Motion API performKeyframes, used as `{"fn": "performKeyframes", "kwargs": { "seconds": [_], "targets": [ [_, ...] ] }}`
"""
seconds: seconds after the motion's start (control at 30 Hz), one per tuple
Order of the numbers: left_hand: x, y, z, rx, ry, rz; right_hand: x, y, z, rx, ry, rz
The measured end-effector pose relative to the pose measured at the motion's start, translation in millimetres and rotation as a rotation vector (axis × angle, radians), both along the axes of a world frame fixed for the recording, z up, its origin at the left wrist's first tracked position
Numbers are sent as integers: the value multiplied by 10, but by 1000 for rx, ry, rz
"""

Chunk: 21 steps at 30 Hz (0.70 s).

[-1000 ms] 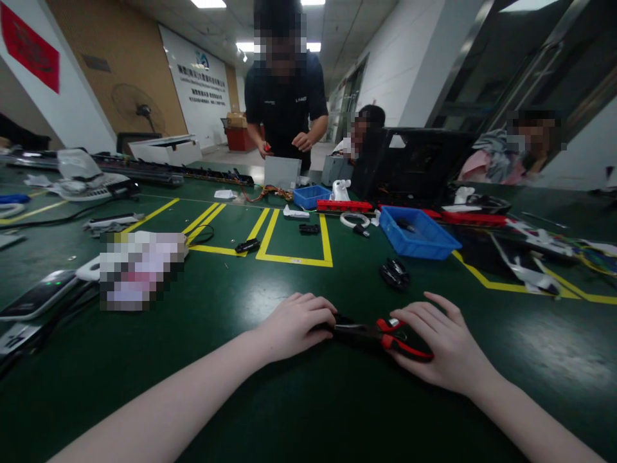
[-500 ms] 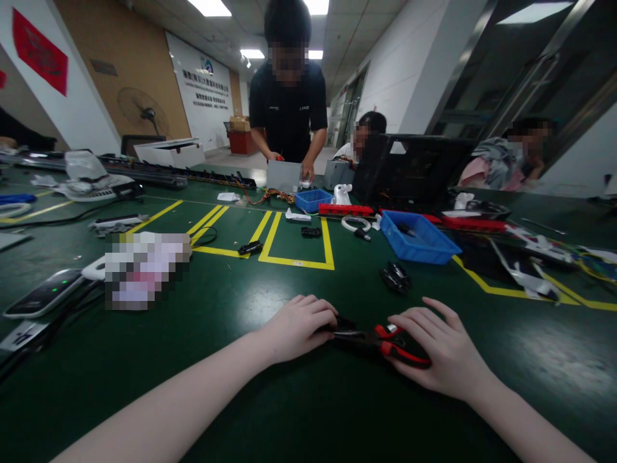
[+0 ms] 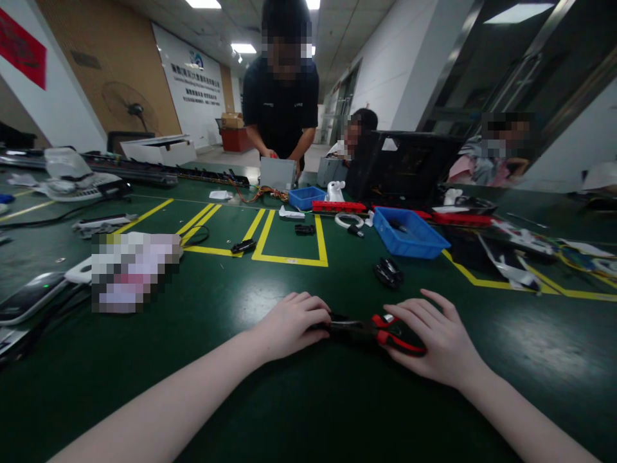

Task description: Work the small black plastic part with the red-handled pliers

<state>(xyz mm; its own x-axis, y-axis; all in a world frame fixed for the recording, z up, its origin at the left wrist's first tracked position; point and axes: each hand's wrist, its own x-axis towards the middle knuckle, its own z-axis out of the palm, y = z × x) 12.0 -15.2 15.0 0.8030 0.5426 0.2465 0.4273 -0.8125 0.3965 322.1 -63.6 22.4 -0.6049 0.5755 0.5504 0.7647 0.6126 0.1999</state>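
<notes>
My right hand (image 3: 436, 341) is closed around the red-and-black handles of a pair of pliers (image 3: 380, 332), whose jaws point left. My left hand (image 3: 294, 326) is closed on a small black part (image 3: 338, 317) at the tips of the jaws. Fingers and jaws cover most of that part, so its kind does not show. Just beyond my hands, a bundle of black parts (image 3: 388, 273) lies on the green tabletop (image 3: 231, 399).
A blue bin (image 3: 412, 235) stands beyond my right hand, near a coiled white cable (image 3: 348, 222). Two small black pieces lie by the yellow tape (image 3: 289, 260). A phone-like device (image 3: 31, 297) is at left. Across the table, a person (image 3: 282, 96) handles a grey box (image 3: 278, 173).
The view has shifted slightly, so most things sit a little further left. Both hands keep their hold, with the pliers still at the black part.
</notes>
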Motion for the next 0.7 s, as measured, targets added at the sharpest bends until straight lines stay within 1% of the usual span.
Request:
{"fn": "performKeyframes", "kwargs": {
  "seconds": [0.13, 0.37, 0.7],
  "targets": [
    [0, -4, 9, -8, 9, 0, -23, -14, 14, -14, 0, -5],
    [1, 3, -21, 2, 6, -1, -14, -27, 14, -14, 12, -15],
    [15, -22, 5, -6, 11, 9, -45, -47, 65, 7, 23, -12]
  ]
}}
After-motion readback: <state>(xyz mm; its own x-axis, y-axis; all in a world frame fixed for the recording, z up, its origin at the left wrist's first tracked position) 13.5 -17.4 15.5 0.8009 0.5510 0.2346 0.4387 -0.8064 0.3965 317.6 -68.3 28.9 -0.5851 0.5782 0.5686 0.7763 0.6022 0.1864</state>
